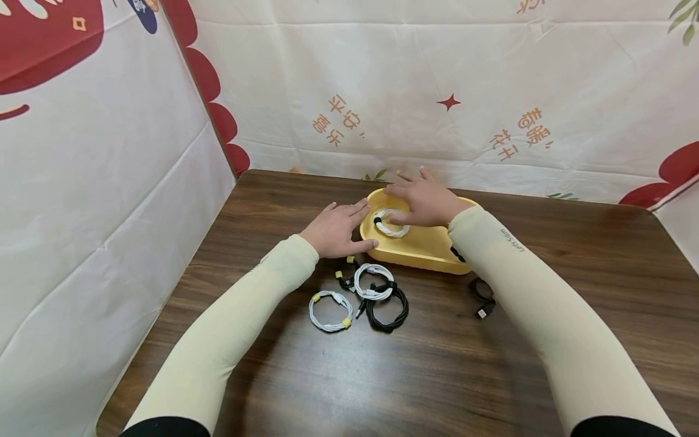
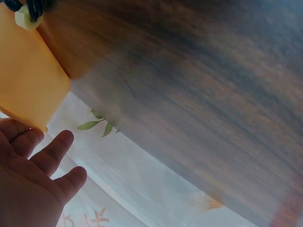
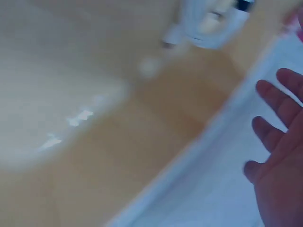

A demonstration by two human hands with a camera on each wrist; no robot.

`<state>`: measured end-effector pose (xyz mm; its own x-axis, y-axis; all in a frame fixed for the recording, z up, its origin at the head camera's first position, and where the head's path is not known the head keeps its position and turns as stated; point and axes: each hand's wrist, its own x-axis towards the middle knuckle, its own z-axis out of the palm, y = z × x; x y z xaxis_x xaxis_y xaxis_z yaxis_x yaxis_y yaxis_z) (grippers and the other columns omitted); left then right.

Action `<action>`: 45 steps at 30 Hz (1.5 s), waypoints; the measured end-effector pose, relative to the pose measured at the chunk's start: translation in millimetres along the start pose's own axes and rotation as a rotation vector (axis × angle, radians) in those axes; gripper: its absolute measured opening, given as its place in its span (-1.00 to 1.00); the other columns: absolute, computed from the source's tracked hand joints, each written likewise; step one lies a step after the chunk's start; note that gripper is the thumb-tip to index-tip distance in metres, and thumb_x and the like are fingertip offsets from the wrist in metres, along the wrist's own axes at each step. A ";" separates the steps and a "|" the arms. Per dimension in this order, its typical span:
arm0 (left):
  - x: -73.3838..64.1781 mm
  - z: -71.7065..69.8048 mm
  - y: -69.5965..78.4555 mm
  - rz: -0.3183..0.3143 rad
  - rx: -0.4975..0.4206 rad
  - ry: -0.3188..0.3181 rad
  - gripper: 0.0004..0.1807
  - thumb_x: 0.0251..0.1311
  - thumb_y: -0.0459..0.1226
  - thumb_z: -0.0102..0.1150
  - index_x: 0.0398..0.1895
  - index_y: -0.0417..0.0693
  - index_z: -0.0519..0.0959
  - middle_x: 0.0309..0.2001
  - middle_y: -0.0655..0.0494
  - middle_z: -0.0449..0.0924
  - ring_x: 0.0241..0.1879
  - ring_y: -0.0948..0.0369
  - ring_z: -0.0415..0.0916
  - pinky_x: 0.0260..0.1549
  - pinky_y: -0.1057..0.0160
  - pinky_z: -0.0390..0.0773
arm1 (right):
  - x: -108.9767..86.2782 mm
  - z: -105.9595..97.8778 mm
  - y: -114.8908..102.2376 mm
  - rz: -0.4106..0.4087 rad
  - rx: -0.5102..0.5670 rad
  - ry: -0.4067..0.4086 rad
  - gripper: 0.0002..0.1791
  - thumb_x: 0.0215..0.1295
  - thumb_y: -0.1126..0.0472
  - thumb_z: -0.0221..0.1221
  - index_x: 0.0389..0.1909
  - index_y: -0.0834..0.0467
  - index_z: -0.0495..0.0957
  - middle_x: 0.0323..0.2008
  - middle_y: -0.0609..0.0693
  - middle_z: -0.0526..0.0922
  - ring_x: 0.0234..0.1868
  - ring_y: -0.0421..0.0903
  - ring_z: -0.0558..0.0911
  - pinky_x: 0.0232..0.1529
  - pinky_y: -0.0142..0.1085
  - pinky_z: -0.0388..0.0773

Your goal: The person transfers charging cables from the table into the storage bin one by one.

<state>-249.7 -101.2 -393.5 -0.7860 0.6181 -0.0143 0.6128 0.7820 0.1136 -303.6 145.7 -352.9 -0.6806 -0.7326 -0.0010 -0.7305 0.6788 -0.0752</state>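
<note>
A yellow tray (image 1: 420, 246) stands near the back of the table with a coiled white cable (image 1: 391, 233) in its left part, tied with a black strap. My left hand (image 1: 340, 230) is at the tray's left end, fingers extended; in the left wrist view its fingertips reach the yellow edge. Over the tray, my right hand (image 1: 428, 201) spreads its fingers, its thumb overlapping the white coil in the head view. In the right wrist view the right hand (image 3: 284, 137) has nothing in its palm, and a white coil (image 3: 206, 38) shows at the top.
In front of the tray lie a white coil with yellow ties (image 1: 327, 328), a white coil (image 1: 374, 267), a black coil (image 1: 406, 306) and a black cable with yellow ties (image 1: 347, 283). Another black cable (image 1: 485, 311) lies near the right forearm. A printed cloth (image 1: 382, 73) hangs behind the table.
</note>
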 end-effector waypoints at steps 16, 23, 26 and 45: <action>-0.2 -2.6 2.2 -0.007 0.005 -0.016 0.02 0.29 0.43 -0.28 0.58 -0.07 0.04 0.57 0.05 -0.04 0.48 0.08 0.08 0.40 -0.16 0.03 | -49.8 -25.2 -39.0 0.022 -0.042 0.040 -0.04 0.25 -0.39 0.16 0.50 0.12 0.25 0.52 0.20 0.09 0.55 0.22 -0.14 0.43 0.24 -0.22; 0.2 -2.3 2.2 -0.012 -0.001 -0.020 0.02 0.29 0.43 -0.27 0.59 -0.07 0.03 0.57 0.05 -0.06 0.48 0.06 0.09 0.40 -0.15 0.02 | -76.3 -11.4 -55.4 0.018 -0.088 0.008 -0.02 0.24 -0.47 0.09 0.51 0.06 0.23 0.53 0.19 0.05 0.55 0.21 -0.15 0.39 0.30 -0.11; -0.2 -2.4 1.9 -0.013 -0.002 -0.027 0.03 0.28 0.44 -0.28 0.59 -0.06 0.03 0.57 0.06 -0.07 0.49 0.09 0.06 0.41 -0.14 0.01 | -85.4 -2.5 -62.5 0.001 -0.097 0.013 -0.02 0.22 -0.47 0.11 0.51 0.06 0.24 0.54 0.19 0.04 0.55 0.22 -0.16 0.38 0.31 -0.11; -0.8 0.4 2.1 -0.017 -0.006 -0.011 0.02 0.29 0.43 -0.29 0.59 -0.07 0.03 0.57 0.06 -0.07 0.48 0.07 0.08 0.40 -0.16 0.02 | -97.1 40.1 -98.1 -0.088 -0.063 0.044 -0.02 0.11 -0.46 0.22 0.45 0.03 0.35 0.55 0.21 -0.02 0.55 0.19 -0.27 0.37 0.33 -0.13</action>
<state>-247.8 -100.0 -393.7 -0.7953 0.6057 -0.0273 0.5990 0.7919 0.1191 -163.6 148.2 -385.3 -0.6146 -0.7875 0.0464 -0.7886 0.6148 -0.0101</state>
